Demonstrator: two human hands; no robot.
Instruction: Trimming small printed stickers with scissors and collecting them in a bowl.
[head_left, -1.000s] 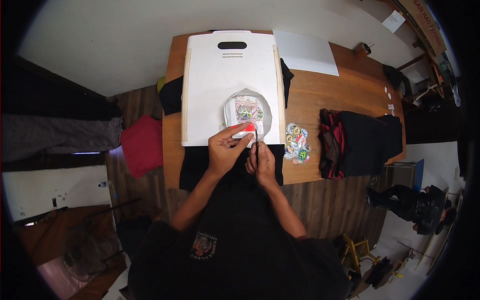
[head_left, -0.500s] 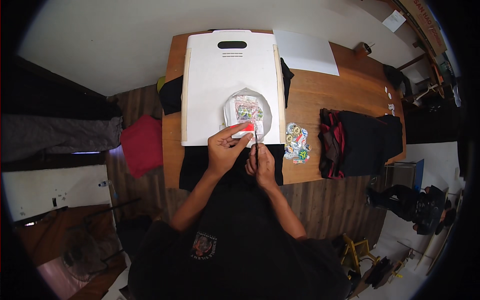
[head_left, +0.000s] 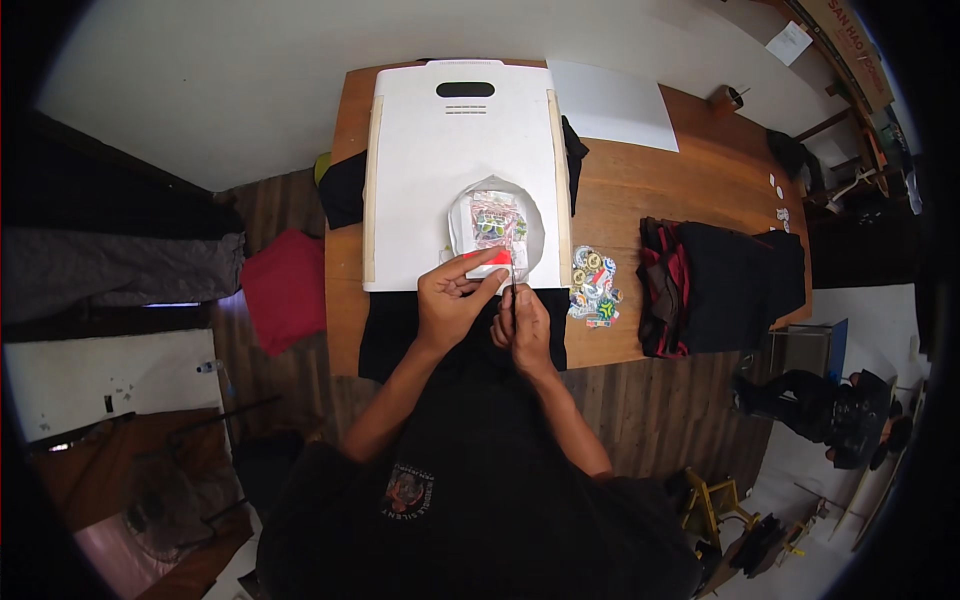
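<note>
From the head camera, looking straight down: the left hand [head_left: 452, 300] pinches a small red strip [head_left: 488, 257] at the near edge of a printed sticker sheet [head_left: 494, 222], fingers closed on the strip with the index finger stretched along it. The sheet lies on a white board [head_left: 440, 170] laid over a black garment [head_left: 400, 325] on the wooden table [head_left: 690, 180]. The right hand [head_left: 526, 322] is curled tight around a thin dark tool [head_left: 513, 290], perhaps a blade or tweezers; I cannot tell which. Its tip stands right at the strip's right end.

The sheet looks thin, light and limp, likely to crease or tear, so an edge or corner seems the best place to take hold. Both forearms come up from the lower edge, wrists close together over the garment and the hands nearly touching. A cluster of loose stickers [head_left: 592, 288] lies just right of the board, with folded dark clothes [head_left: 715, 285] further right.
</note>
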